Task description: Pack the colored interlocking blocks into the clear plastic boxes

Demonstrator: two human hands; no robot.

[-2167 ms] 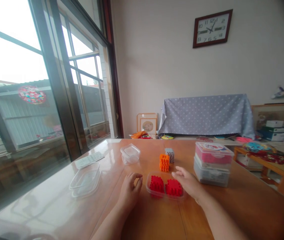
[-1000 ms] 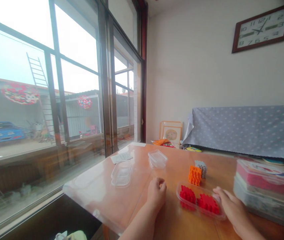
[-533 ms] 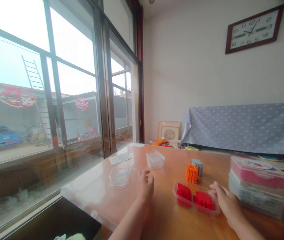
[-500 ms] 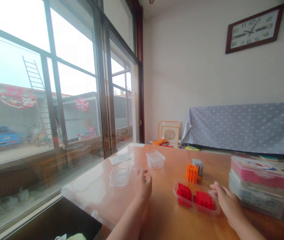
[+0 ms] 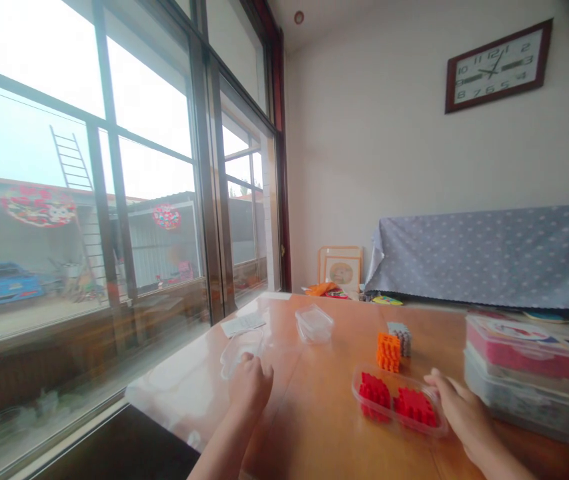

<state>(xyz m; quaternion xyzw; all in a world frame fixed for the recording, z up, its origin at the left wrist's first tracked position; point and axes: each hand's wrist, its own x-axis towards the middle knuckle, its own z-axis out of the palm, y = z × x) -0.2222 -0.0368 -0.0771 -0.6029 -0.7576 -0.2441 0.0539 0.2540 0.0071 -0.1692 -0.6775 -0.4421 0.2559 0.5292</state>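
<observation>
"While the right hand (image 5: 460, 408) curls at three o'clock on the tub (image 5: 394, 424) of red blocks (image 5: 415, 405), where's the left hand (image 5: 251, 384)?"

"Curled, five o'clock on the clear container (image 5: 238, 345). I can't tell either grip; open tabletop (image 5: 310, 407) lies between."

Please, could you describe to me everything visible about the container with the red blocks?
The container is a low, see-through, plastic-looking tray with rounded corners. It sits open and upright on the wooden table. Two red toothed blocks lie side by side inside. The right hand is at its right end, apparently touching the rim.
</observation>
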